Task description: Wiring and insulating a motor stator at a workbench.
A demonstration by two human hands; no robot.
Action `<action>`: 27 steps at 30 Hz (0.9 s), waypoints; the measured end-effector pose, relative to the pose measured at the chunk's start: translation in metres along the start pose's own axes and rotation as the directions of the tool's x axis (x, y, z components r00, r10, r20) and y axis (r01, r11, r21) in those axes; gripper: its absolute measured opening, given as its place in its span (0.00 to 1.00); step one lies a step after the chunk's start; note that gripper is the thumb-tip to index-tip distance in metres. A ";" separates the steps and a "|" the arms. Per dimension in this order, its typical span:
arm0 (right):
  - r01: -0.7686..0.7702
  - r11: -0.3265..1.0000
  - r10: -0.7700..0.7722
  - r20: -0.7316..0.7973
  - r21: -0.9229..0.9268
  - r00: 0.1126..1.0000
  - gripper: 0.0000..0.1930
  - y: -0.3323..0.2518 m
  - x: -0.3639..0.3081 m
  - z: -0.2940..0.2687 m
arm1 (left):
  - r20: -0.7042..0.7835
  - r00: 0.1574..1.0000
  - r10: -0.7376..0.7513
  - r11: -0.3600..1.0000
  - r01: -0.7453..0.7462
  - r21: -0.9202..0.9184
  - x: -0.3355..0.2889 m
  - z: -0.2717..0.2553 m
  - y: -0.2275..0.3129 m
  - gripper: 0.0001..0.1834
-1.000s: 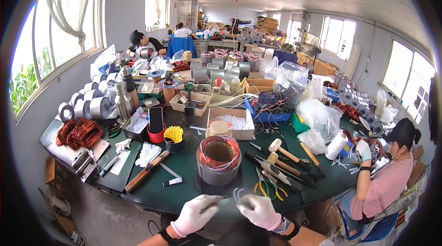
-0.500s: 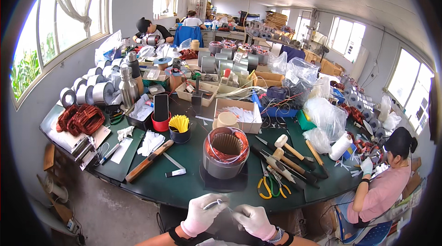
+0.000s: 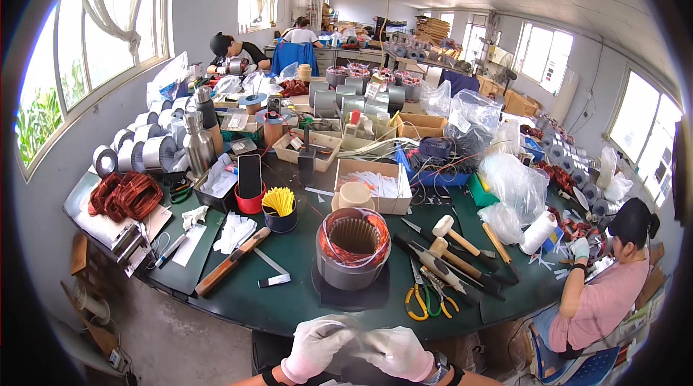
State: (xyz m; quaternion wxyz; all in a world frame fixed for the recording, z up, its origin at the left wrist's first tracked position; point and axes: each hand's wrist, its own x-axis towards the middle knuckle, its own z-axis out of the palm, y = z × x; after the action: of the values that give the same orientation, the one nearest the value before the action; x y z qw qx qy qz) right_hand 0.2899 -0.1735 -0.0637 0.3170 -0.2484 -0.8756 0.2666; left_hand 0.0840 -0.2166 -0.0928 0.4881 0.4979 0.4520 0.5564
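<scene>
Two white-gloved hands meet at the near edge of a crowded green worktop (image 3: 303,292). The left hand (image 3: 315,346) and right hand (image 3: 395,352) touch, their fingers pinched together on a thin clear loop (image 3: 338,323), perhaps a tie or wire, too fine to identify; it arcs just above the gloves at 6 o'clock. Straight ahead, at 12 o'clock from the hands, stands a stator (image 3: 352,247), a grey steel drum with copper windings. To do this well, judging by the grip, keep the loop taut between both hands and close to the stator. At 10 o'clock sit a black cup of yellow strips (image 3: 279,207) and a red cup (image 3: 250,200) holding a dark phone. Behind the stator lies an open cardboard box (image 3: 377,185). At 2 o'clock are clear plastic bags (image 3: 514,182) and a white spool (image 3: 538,232).
</scene>
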 end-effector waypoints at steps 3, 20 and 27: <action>0.003 1.000 -0.003 0.105 -0.001 0.994 0.09 0.008 0.009 -0.015 | 0.013 0.999 -0.049 0.997 0.049 -0.061 0.001 -0.011 0.001 0.10; -0.137 0.831 0.366 -0.345 0.539 0.864 0.09 0.008 0.145 -0.073 | -0.180 0.984 -0.019 0.993 0.039 0.110 0.017 -0.046 0.040 0.09; 0.439 0.843 -0.040 -0.779 0.310 0.626 0.09 -0.082 0.136 -0.163 | -0.100 0.995 0.012 0.999 -0.008 0.048 0.053 -0.048 0.072 0.05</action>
State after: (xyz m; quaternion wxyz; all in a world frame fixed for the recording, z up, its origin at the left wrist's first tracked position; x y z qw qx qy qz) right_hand 0.2879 -0.1009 0.1518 0.7313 -0.1267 -0.5997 0.2992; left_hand 0.0284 -0.1733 -0.0197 0.4500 0.4831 0.4865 0.5722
